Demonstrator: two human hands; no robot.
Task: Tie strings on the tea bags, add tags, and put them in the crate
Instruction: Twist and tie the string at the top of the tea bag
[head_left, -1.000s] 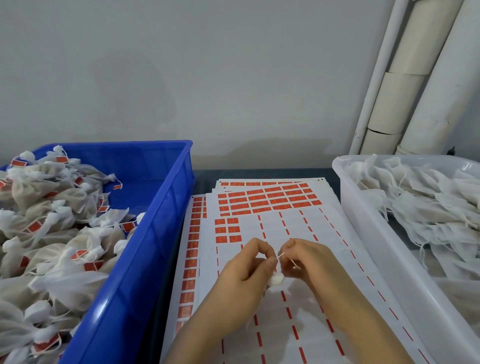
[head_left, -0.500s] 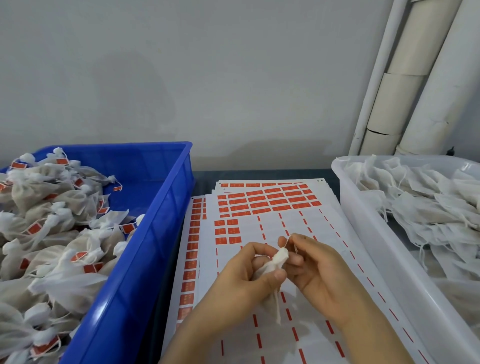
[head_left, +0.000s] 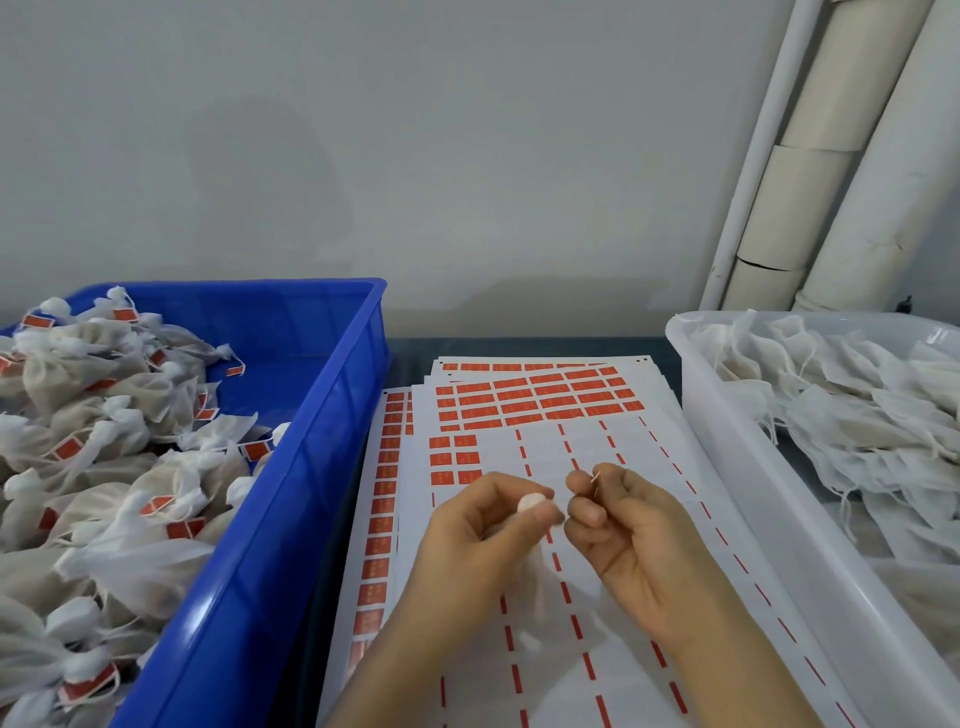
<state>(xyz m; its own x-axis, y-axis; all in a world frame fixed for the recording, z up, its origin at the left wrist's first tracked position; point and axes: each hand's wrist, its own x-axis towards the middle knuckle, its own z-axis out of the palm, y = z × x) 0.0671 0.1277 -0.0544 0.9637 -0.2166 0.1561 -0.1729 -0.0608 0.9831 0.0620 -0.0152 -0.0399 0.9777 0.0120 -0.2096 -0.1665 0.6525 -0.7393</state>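
Both hands sit over the middle of the table (head_left: 524, 345), nearer its front edge, thumbs almost touching. Left hand (head_left: 483, 540) is closed on a tea bag (head_left: 531, 502): thumb & forefinger pinch the gathered neck, so only a small white nub pokes out above the thumb; the bag's body hangs under the palm, blurred, approx. over the tag sheets (head_left: 571, 654). Right hand (head_left: 634, 545) is closed too, fingers curled, thumb & forefinger tips pinching a thin pale string (head_left: 596, 477) w/ a reddish tint at the end; can't tell if a tag is on it yet. The sheets are a fanned stack of white paper w/ rows of red stickers, running from the front edge to near the back edge; most red stickers left are at the back & down the left strip, the rest mostly peeled to red dashes. Blue crate (head_left: 291, 519) fills the table's left side, its right wall just beside the sheets, piled w/ tagged bags (head_left: 104, 467), tied & showing red tags. White bin (head_left: 737, 467) takes the right side, holding untied bags (head_left: 857, 415) w/ loose strings. Pale pipes (head_left: 831, 182) stand in the back right corner against the grey wall (head_left: 415, 156).
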